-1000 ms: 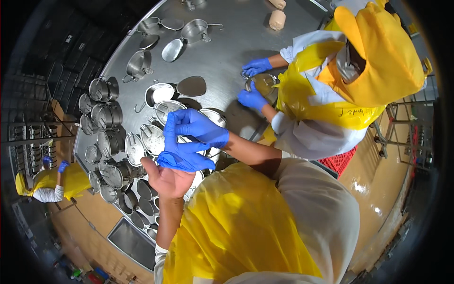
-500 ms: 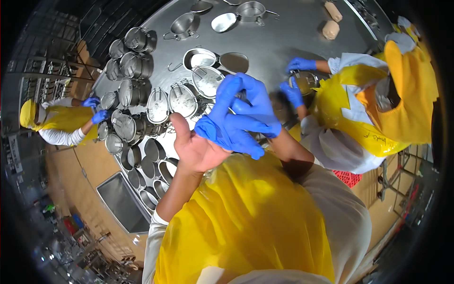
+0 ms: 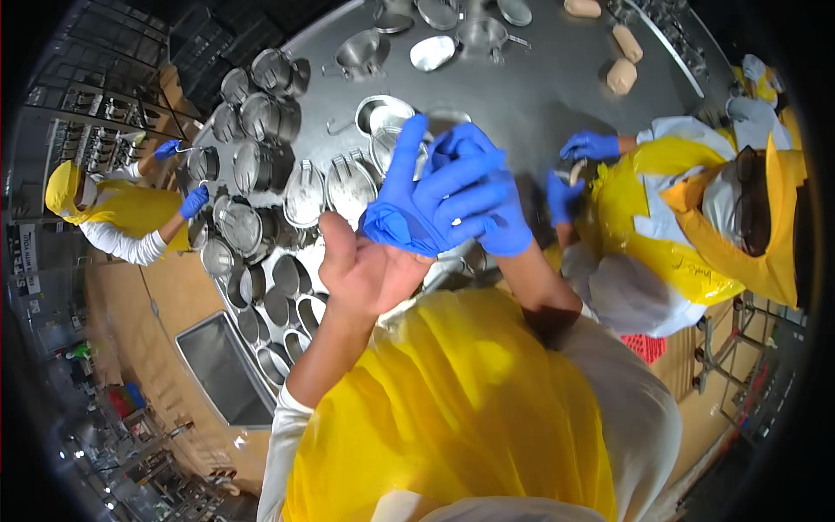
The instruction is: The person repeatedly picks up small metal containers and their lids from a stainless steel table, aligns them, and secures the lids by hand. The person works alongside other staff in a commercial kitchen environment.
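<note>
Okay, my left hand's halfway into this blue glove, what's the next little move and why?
Probably draw the glove's cuff down toward the wrist with the gloved right hand. The blue glove covers only the fingers of the left hand; palm and thumb are bare, and the cuff is bunched at the finger bases.

White paper signs [image 3: 26, 261] on far-left wall, writing unreadable

Thin blue rubber glove [image 3: 417, 204], half pulled over bare left hand [image 3: 365, 274], fingers splayed upward, cuff bunched at the palm, pinched by gloved right hand [image 3: 487, 196], above the steel table
</note>
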### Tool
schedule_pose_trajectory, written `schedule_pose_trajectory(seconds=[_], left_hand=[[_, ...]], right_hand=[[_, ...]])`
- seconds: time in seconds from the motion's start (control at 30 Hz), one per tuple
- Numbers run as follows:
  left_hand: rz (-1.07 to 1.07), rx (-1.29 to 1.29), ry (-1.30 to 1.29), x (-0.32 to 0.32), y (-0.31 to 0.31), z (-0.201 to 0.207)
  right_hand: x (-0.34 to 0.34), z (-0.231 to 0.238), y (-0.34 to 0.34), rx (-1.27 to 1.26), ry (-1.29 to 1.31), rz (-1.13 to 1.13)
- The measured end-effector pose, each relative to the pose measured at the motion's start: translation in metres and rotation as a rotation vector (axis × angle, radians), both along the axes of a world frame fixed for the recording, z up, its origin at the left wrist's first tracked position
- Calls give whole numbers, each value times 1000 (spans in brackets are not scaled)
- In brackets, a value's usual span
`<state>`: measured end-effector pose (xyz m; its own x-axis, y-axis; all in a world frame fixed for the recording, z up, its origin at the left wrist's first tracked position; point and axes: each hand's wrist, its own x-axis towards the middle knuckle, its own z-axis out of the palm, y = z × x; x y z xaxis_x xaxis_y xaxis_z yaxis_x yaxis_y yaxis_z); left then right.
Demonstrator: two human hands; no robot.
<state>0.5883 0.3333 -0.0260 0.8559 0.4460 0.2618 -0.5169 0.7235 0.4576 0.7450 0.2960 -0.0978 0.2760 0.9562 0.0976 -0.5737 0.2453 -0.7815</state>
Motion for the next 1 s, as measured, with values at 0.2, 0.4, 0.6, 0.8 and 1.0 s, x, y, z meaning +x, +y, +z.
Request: schedule_pose_trajectory(seconds=[0.2,0.4,0.6,0.8,1.0], left_hand=[[341,572,363,4,19,20],[672,1528,656,1,39,-29],[620,1855,1025,5,20,-26],[551,1868,1122,8,12,-44],[576,1939,1123,15,5,-50]], right_hand=[[-1,0,6,34,158,-177],[-18,32,11,-156,-74,-270],[-14,17,13,-217,-135,-286],[-8,-30,16,-253,-284,-273],[-2,-48,14,-236,-472,-310]])
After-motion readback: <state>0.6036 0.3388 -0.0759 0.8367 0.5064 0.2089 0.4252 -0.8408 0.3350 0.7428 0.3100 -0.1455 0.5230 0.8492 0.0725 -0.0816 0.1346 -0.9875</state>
